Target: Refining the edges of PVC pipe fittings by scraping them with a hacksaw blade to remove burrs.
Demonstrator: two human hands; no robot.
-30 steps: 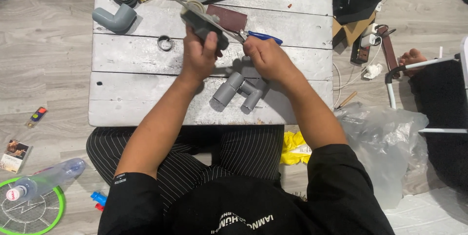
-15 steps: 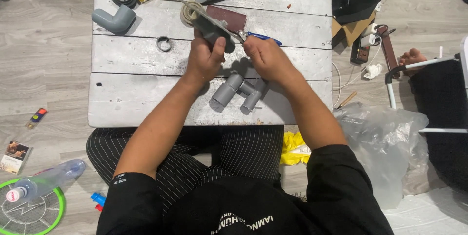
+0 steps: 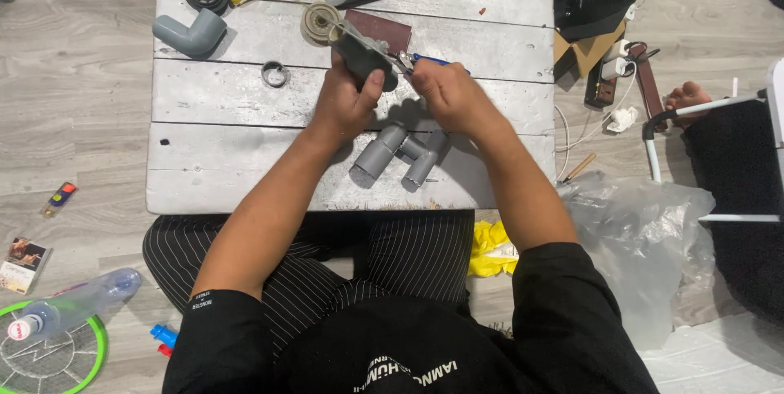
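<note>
Left hand [image 3: 347, 100] wrapped around a short grey pipe fitting [image 3: 365, 57], held just above the white plank table [image 3: 212, 165]. Right hand [image 3: 445, 93] clenched on a blue-handled tool [image 3: 425, 60] (tip touching the fitting's end). Behind, a tape roll [image 3: 319, 22] and brown pad [image 3: 377, 31]; below the hands, a grey pipe assembly [image 3: 400, 154] lying on the planks.

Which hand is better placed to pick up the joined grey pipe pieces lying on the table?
Probably the right hand: the joined grey pipe pieces lie just below its wrist. The left hand is wrapped around a grey fitting, while the right holds only a blue-handled tool.
</note>
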